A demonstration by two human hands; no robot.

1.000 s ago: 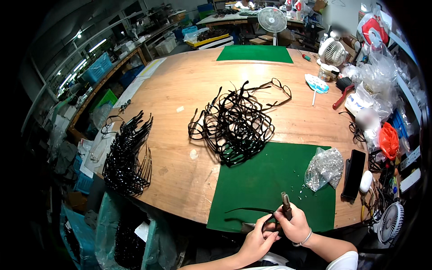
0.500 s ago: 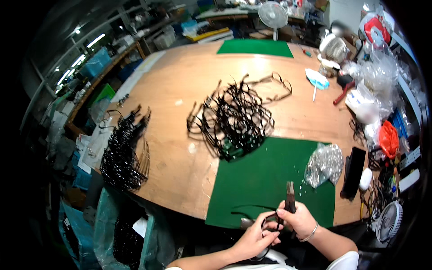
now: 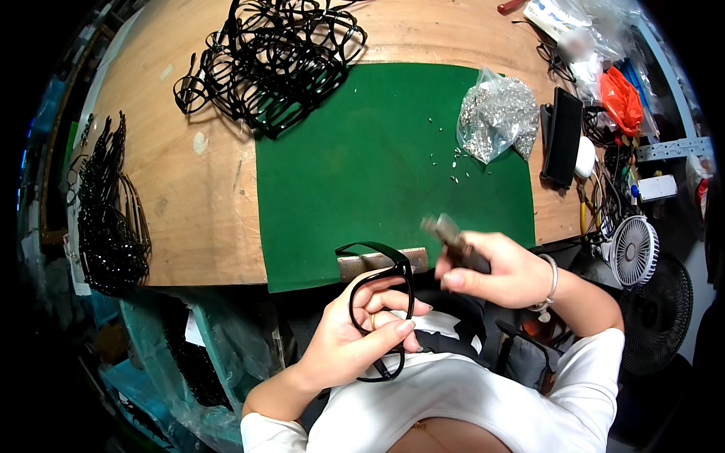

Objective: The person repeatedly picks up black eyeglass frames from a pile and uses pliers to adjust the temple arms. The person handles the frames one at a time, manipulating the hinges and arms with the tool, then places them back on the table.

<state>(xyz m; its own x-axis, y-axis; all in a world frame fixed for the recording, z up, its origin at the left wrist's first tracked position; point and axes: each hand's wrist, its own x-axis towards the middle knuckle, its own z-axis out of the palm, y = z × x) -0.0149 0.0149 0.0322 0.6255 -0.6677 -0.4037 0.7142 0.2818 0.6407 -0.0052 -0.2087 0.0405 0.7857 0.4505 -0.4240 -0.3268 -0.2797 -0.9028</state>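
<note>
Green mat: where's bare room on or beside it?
Free: the green mat between frame pile and bag of silvery bits; wood left of it, up to the frame row. Crowded: right side, with black slab and orange bag; near edge, by left hand and brown pad.

No words, numbers or signs you can read. White packet (image 3: 550, 18) beyond far right corner of your mat (image 3: 362, 166): bluish marks, too small for you to make out. White block (image 3: 657, 187), right of mat: too small for you to tell any lettering.

Bright middle, black fisheye corners
</note>
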